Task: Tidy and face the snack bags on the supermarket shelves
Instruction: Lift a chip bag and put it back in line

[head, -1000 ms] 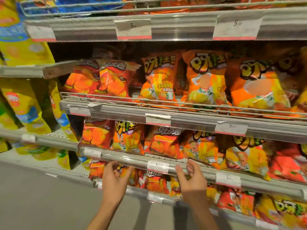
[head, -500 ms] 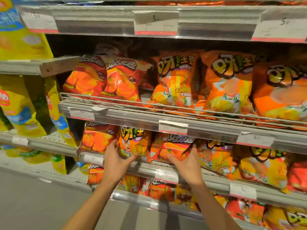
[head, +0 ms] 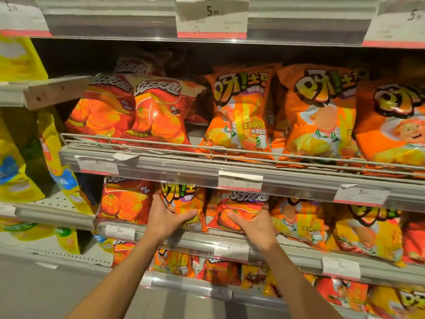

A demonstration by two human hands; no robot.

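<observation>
Both hands have moved up off the shelf rail onto bags | left hand (head: 164, 218) cups orange bag (head: 184, 203), thumb across its front | right hand (head: 254, 223) grips red bag (head: 239, 210) beside it, middle shelf | puffy, light, slippery foil, so pinch the side edges and don't squash the chips

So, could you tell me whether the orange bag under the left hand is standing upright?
Roughly upright: the orange bag stands with its logo on top, left hand pressed against its front.
</observation>
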